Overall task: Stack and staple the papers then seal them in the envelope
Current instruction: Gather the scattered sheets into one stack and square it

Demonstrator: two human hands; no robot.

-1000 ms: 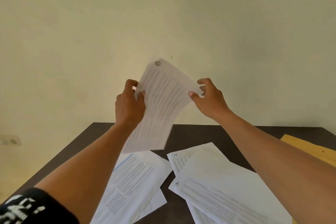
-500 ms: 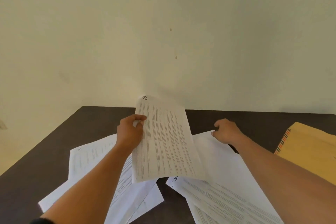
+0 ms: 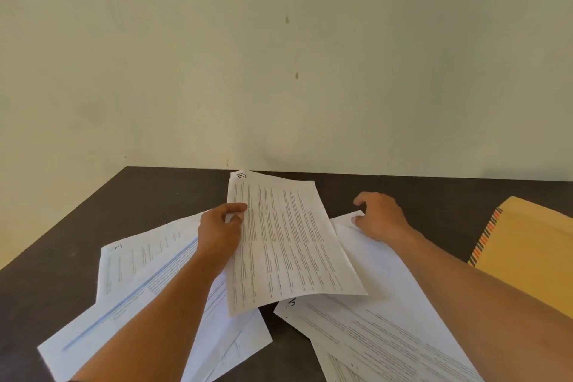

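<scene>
Fingers (image 3: 235, 211) still pinch sheet one (image 3: 288, 242); right hand (image 3: 379, 215) now grips another sheet (image 3: 366, 245).

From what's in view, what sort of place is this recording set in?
Probably a plain desk in a home or small office: a dark table pushed against a bare pale wall, strewn with printed papers and a yellow envelope.

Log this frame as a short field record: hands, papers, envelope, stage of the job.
left hand: pinching the sheet marked 1 by its left edge
right hand: on the corner of a blank-side sheet, grip unclear
loose papers: scattered on the dark table, not stacked
envelope: yellow, flat at right, untouched
stapler: not in view
stage: gathering sheets
</scene>
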